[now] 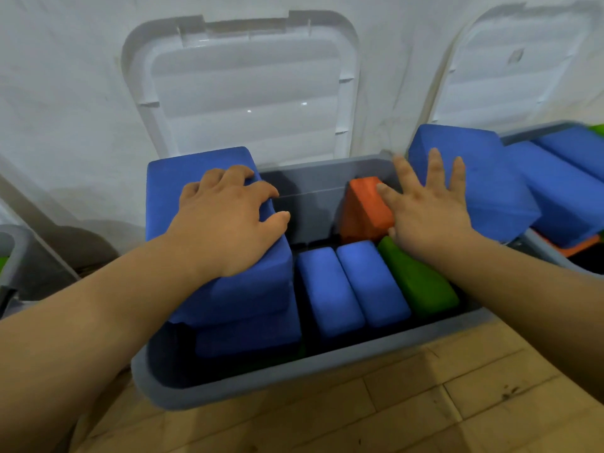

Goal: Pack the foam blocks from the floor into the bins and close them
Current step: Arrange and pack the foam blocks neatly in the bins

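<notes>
The grey bin sits on the wood floor against a white wall, its lid swung up and leaning back on the wall.

The left grip lies palm down on the top block – a big blue one at the bin's left end. Its fingers curl over the block's far right edge and the thumb hooks down the right side, so it holds this block. The top block rises above the rim and rests on a second blue block lower in the bin.

The right grip is spread flat with straight fingers and holds nothing. Its thumb touches the orange block, which stands tilted at the bin's back right. Its fingers lie against the right blue block, which is perched high between the two bins; what bears it is hidden.

In the middle of the bin, two narrow blue blocks stand side by side, touching. A green block leans just right of them, under the right wrist.

A right bin is open too – its lid is up against the wall – and holds more blue blocks. Part of a left bin shows at the frame's edge.
</notes>
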Tool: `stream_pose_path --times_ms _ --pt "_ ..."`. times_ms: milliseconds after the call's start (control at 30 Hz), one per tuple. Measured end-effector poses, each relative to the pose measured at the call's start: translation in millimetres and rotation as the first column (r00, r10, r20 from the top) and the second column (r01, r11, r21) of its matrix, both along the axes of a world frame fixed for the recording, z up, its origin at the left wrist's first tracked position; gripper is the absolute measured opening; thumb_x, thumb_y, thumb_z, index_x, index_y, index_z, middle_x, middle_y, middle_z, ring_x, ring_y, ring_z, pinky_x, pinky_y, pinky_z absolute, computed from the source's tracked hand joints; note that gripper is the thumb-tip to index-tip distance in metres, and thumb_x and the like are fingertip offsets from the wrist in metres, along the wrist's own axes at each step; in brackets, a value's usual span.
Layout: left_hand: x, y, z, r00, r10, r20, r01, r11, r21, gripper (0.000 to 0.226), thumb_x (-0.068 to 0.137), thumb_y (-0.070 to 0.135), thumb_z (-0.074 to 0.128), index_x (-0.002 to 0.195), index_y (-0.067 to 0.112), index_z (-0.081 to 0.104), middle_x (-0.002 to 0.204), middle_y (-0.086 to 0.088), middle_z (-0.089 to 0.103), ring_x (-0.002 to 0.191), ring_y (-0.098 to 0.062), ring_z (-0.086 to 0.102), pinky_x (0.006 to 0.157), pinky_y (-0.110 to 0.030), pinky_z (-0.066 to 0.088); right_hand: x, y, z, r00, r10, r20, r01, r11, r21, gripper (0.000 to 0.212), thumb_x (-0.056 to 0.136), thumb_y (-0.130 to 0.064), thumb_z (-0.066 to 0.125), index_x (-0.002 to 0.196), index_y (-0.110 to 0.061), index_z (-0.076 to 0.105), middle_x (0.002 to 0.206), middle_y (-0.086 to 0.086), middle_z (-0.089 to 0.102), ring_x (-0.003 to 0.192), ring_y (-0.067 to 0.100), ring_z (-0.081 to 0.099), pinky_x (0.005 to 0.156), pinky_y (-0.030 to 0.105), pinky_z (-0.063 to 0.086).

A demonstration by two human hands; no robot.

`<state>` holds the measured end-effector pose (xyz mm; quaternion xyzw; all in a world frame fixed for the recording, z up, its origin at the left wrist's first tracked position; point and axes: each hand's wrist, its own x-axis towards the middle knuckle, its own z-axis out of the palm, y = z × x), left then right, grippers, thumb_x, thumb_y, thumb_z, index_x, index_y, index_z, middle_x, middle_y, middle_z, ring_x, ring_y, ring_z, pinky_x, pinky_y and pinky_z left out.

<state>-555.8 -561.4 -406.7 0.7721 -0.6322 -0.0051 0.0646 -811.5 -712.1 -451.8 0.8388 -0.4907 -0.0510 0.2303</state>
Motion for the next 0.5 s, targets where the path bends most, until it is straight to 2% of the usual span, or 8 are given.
stream_pose_path --times_ms 67,133,167,233,300,367,433,500 --pt "-1.3 -0.5 0.0 1.000 0.003 0.013 -0.003 1.000 -0.001 0.062 0.092 0.071 0.027 0.139 0.040 0.052 0.153 0.002 0.039 0.139 -0.028 0.035 0.111 -0.053 0.032 -12.1 -5.1 0.3 0.998 -0.056 0.006 0.056 0.998 0.013 0.076 0.094 -0.047 0.053 0.159 -0.040 0.013 0.168 0.006 -0.014 0.147 0.056 -0.008 0.114 0.072 -0.006" --pt "-1.3 0.8 0.5 1.000 0.003 0.016 -0.003 1.000 0.003 0.061 0.091 0.070 0.027 0.139 0.041 0.052 0.153 0.002 0.038 0.139 -0.029 0.035 0.112 -0.053 0.032 -24.4 -8.0 -2.0 0.997 -0.070 0.023 0.069 0.997 0.029 0.075 0.096 -0.039 0.050 0.160 -0.040 0.009 0.168 0.007 -0.014 0.147 0.055 0.003 0.116 0.069 0.008" --pt "-1.2 1.6 0.6 1.000 0.006 0.014 -0.006 1.000 0.004 0.063 0.091 0.071 0.024 0.139 0.041 0.052 0.154 0.002 0.038 0.139 -0.029 0.035 0.112 -0.053 0.032 -29.9 -8.3 -3.2 0.998 -0.048 0.026 0.048 0.998 0.027 0.074 0.096 -0.034 0.051 0.160 -0.039 0.012 0.169 0.008 -0.008 0.146 0.055 0.011 0.114 0.066 0.017" --pt "-1.3 3.1 0.9 1.000 0.007 0.015 -0.007 1.000 0.001 0.066 0.087 0.071 0.022 0.138 0.041 0.053 0.154 0.002 0.038 0.139 -0.030 0.035 0.111 -0.053 0.032 -40.3 -8.5 -4.8 0.998 0.024 0.050 -0.024 1.000 0.012 0.071 0.092 -0.024 0.060 0.157 -0.034 0.031 0.167 0.014 0.014 0.141 0.056 0.028 0.108 0.063 0.032" --pt "-1.4 3.4 0.3 1.000 0.006 0.025 -0.006 1.000 -0.001 0.065 0.088 0.070 0.024 0.138 0.041 0.053 0.153 0.001 0.039 0.138 -0.030 0.036 0.111 -0.052 0.033 -46.7 -9.8 -3.9 0.991 0.090 0.102 -0.090 0.996 -0.001 0.070 0.083 -0.017 0.073 0.148 -0.027 0.050 0.159 0.017 0.036 0.133 0.057 0.040 0.101 0.064 0.041" --pt "-1.6 2.9 -0.4 0.999 0.000 0.033 0.000 1.000 -0.006 0.058 0.094 0.067 0.029 0.138 0.039 0.054 0.153 0.000 0.040 0.138 -0.031 0.037 0.111 -0.053 0.033 -47.0 -11.5 -0.5 0.964 0.180 0.197 -0.173 0.984 -0.053 0.065 0.078 -0.015 0.079 0.139 -0.023 0.060 0.149 0.017 0.049 0.127 0.058 0.047 0.095 0.064 0.046" --pt "-1.9 2.9 -0.5 0.999 -0.002 0.033 0.003 1.000 -0.009 0.056 0.096 0.066 0.030 0.138 0.038 0.055 0.153 -0.001 0.041 0.138 -0.032 0.037 0.111 -0.053 0.034 -38.7 -8.9 8.3 0.870 0.342 0.354 -0.302 0.939 -0.167 0.054 0.082 -0.019 0.075 0.135 -0.021 0.064 0.145 0.016 0.054 0.126 0.056 0.049 0.095 0.063 0.048" --pt "-2.8 4.1 0.2 0.999 0.007 0.033 -0.007 1.000 -0.006 0.062 0.092 0.069 0.025 0.138 0.038 0.055 0.153 0.000 0.041 0.138 -0.031 0.038 0.111 -0.053 0.034 -26.2 -2.0 24.4 0.706 0.506 0.495 -0.421 0.862 -0.282 0.045 0.089 -0.026 0.065 0.133 -0.019 0.066 0.145 0.015 0.054 0.128 0.048 0.050 0.105 0.056 0.044"
